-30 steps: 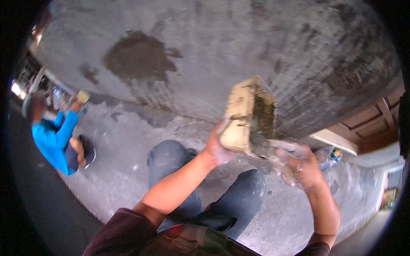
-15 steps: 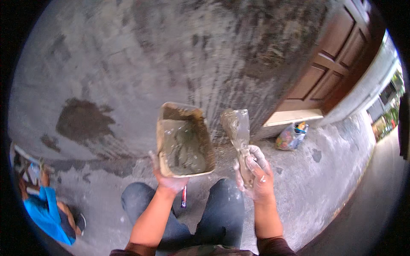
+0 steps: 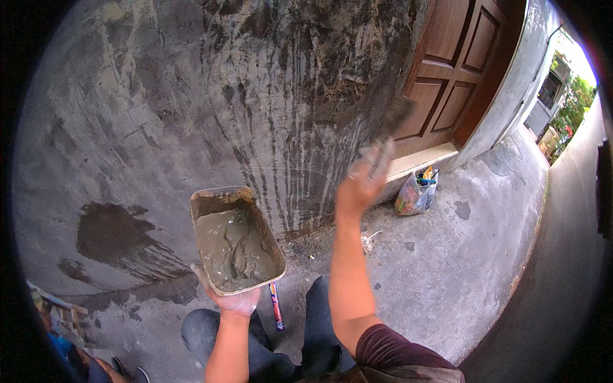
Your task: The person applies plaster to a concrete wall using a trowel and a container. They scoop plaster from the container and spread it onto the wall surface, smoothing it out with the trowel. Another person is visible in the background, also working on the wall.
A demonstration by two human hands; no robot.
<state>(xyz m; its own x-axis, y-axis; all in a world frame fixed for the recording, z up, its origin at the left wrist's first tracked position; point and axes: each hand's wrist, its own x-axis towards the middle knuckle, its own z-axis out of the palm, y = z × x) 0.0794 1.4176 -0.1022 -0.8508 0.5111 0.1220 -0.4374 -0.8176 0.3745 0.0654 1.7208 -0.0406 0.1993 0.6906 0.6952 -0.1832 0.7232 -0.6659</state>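
Note:
My left hand [image 3: 233,299] supports a rectangular cream container [image 3: 281,258] from below, its inside holding wet grey, paste-like mix [image 3: 227,242]. My right hand [image 3: 371,165] is raised to the right of the container, fingers closed on a putty knife [image 3: 399,115], whose blade is blurred and coated with grey material. The blade is in front of the stained concrete wall [image 3: 147,108], beside the brown door frame; whether it touches the wall I cannot tell.
A brown panelled door [image 3: 460,76] is at upper right, a plastic bag of items [image 3: 415,195] below it. A narrow wrapper [image 3: 276,306] lies on the pavement [image 3: 447,274]. A co-worker in blue [image 3: 64,351] is at lower left. A darker path runs along the right.
My right hand has risen toward the wall with the putty knife. The container has moved lower left in view and now shows its inside. The view has swung right and up toward the door.

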